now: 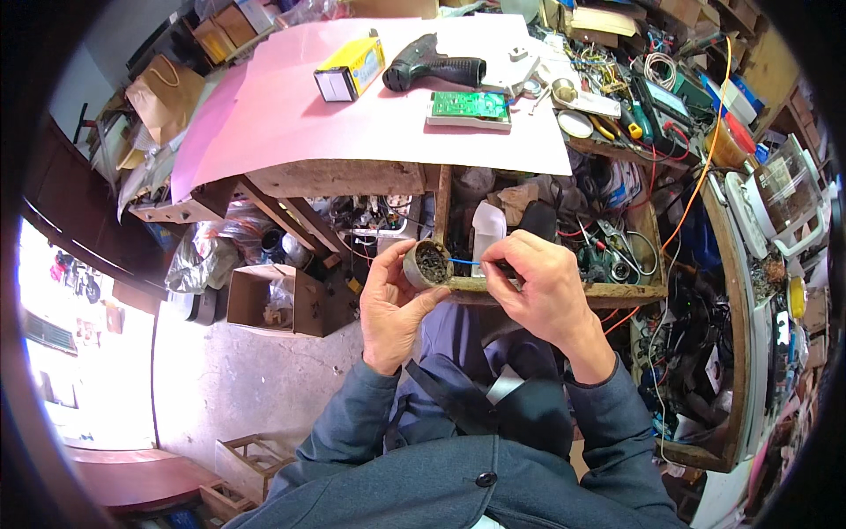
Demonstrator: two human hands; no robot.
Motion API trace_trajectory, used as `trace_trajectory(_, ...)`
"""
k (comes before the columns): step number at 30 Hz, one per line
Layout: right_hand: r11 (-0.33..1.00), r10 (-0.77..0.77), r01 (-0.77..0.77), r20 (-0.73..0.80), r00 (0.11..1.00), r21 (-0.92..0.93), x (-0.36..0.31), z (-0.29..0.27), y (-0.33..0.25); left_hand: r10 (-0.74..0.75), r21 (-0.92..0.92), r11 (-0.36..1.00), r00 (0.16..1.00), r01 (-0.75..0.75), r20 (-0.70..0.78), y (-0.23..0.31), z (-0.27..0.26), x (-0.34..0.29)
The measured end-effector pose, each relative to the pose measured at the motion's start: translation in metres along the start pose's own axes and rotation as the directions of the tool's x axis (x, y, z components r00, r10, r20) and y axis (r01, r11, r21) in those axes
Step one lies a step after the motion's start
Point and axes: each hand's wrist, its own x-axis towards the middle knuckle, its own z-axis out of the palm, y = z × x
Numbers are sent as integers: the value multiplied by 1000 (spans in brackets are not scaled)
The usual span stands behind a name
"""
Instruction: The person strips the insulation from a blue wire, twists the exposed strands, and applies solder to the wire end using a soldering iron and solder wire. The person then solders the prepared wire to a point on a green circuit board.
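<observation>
Between the fingers and thumb of my left hand (388,309) is a small round metal cup (421,280), tilted so that its mouth shows. Dark, crumbly-looking stuff lies inside it. My right hand (548,291) pinches a thin blue stick (463,262); whether it is a wire or a rod I cannot tell. The stick's left tip reaches the cup's rim, and its other end is hidden in my fingers. Both hands are held above my lap, in front of the open wooden drawer (608,291).
On the bench's pink sheet (264,115) are a yellow box (351,67), a black power-tool body (434,69) and a green circuit board (469,106). Pliers (604,128) and tangled wires crowd the right. An orange cable (705,163) hangs there. A cardboard box (275,301) stands lower left.
</observation>
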Motion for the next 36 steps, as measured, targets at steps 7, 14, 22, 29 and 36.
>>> trace_trajectory(7,985,-27,35,50,998,-169,3,1,-13,-41,-33,999,999,41,7,0,0,-4)
trace_trajectory(14,983,3,11,76,997,-183,1,4,-14,-24,34,999,999,23,38,-2,0,-6)
trace_trajectory(22,980,-3,20,83,997,-200,1,6,-15,-14,23,1000,999,13,41,-4,0,-6)
trace_trajectory(29,979,4,13,85,996,-206,-1,6,-15,-31,24,999,999,30,38,-2,1,-7)
trace_trajectory(36,980,6,11,83,997,-200,0,4,-17,-13,16,1000,1000,12,28,-2,1,-7)
